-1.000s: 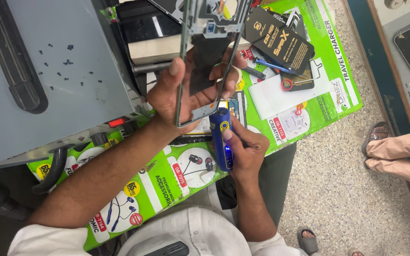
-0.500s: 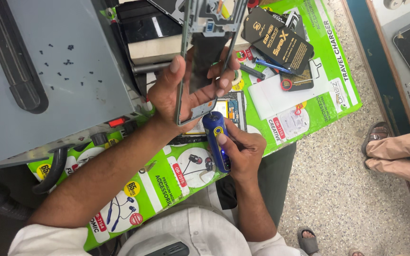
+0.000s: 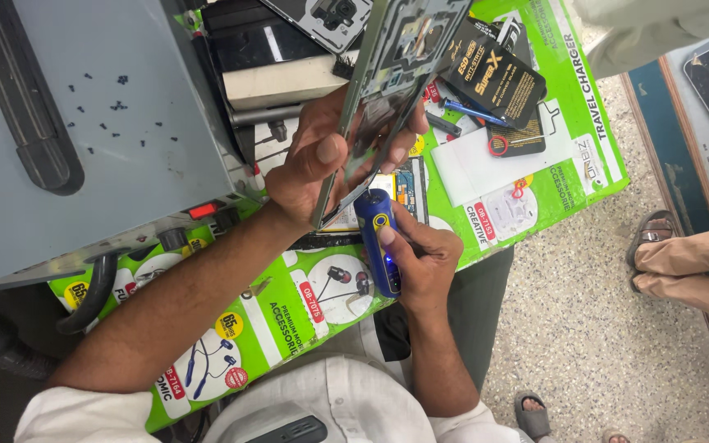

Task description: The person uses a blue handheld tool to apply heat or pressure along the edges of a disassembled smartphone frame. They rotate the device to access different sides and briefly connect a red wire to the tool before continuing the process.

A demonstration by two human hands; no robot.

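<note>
A grey machine housing (image 3: 84,139) is filling the upper left of the frame, small black screws (image 3: 112,105) lying scattered on its top. A green printed mat (image 3: 535,189) is covering the bench across the centre and right. A black packet (image 3: 494,74) is sitting at upper centre-right, a blue pen (image 3: 473,112) lying just beside it. A bystander's sandalled foot (image 3: 658,246) is resting on speckled floor (image 3: 584,328) at right.

phone frame (image 3: 395,78): we see a grey metal shell, back cover off, parts bared at its top end, held tilted on edge above the green mat | screwdriver (image 3: 379,238): blue powered pen type, yellow ring, tip up against the frame's lower edge
</note>
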